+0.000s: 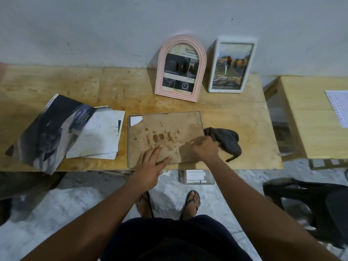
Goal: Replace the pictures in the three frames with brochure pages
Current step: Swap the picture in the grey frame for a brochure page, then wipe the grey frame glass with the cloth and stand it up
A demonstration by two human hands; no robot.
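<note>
1. One wooden surface (235,119) is carrying everything, its back edge running along the wall.
2. The brochure (50,132) is lying open at the left end, hanging over the front edge, with loose pages (98,136) lying just beside it. This is thin, limp paper that is looking creased already, so it will likely tear if pulled.
3. The face-down frame (162,129) is lying at the front edge near the middle, its stained backing board facing up and chipped at the back left corner. I am judging it light but stiff, with glass probably underneath, so it is calling for holding by the rim and staying flat.
4. The pink arched frame (176,95) and the white frame (212,72) are standing at the back edge, leaning on the wall and seemingly showing printed pages.
5. A dark cloth (226,140) is lying crumpled just right of the face-down frame.
6. The left hand (152,164) is pressing flat on the backing, its grip open with fingers straight.
7. The right hand (204,149) is curling its grip onto the frame's right edge near the front corner; whether a clip is under the fingertips is too small to tell.
</note>
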